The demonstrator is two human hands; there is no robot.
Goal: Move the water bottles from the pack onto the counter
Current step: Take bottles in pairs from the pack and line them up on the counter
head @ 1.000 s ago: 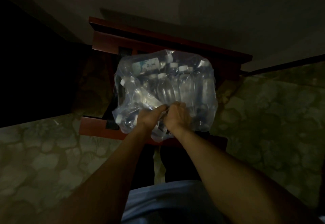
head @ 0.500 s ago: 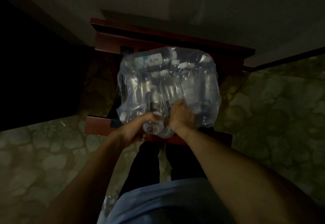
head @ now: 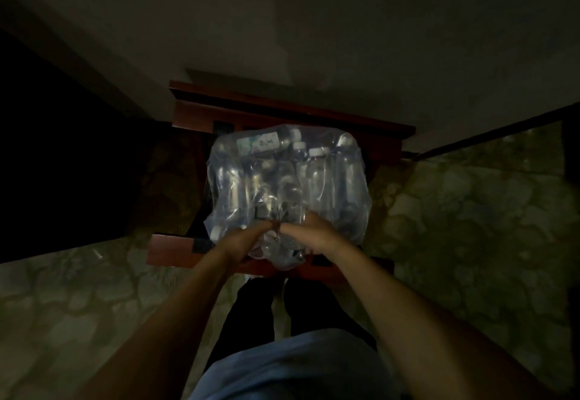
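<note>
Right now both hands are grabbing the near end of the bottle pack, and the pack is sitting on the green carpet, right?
Not quite. Both the left hand and the right hand are at the near end of the bottle pack, but the head view shows the pack sitting on a reddish wooden stand, not on the patterned floor, which lies around it.

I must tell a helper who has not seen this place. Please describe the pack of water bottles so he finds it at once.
Find the reddish-brown wooden stand against the pale wall. On it lies the pack of water bottles, with both hands at its near edge. Nothing else there is clear, shiny plastic wrap showing white caps.
</note>
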